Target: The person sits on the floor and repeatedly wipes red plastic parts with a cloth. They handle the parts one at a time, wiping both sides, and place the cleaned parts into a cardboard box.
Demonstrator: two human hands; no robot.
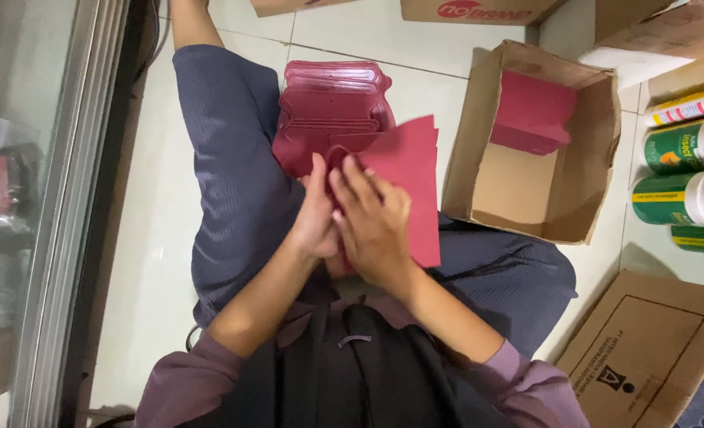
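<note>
Right hand (374, 226) lies flat, fingers spread, on red card sheets (407, 174) in your lap. Left hand (316, 218) touches it at 9 o'clock, thumb up, pinching sheet edge. Stack of red plastic trays (332, 99) at 12 o'clock, on your leg. Open box (467, 150) at 2 o'clock holds more red cards (534, 111). Green cans (681, 174) at 3 o'clock.
</note>
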